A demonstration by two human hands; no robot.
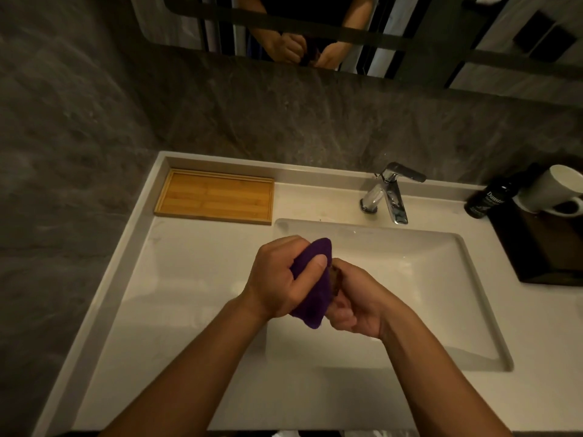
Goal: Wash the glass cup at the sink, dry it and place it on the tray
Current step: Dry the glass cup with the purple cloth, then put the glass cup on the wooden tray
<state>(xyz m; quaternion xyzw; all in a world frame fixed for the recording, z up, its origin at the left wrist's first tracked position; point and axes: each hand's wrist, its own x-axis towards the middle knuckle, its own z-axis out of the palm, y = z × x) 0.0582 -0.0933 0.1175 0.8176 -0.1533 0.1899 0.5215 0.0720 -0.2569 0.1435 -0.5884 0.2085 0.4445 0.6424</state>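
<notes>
Your glass cup (335, 280) is almost wholly hidden: only a brownish, glinting sliver shows between your hands at frame centre, above the sink (426, 279) basin's left part. Your left hand (280, 279) has its grip closed on a fuzzy purple cloth (312, 298) wrapped against the cup; your right hand (356, 304) grips the cup from below. The bamboo tray (214, 197), rectangular with a raised rim, sits bare at upper left on the smooth white tabletop (176, 294), with open surface between.
</notes>
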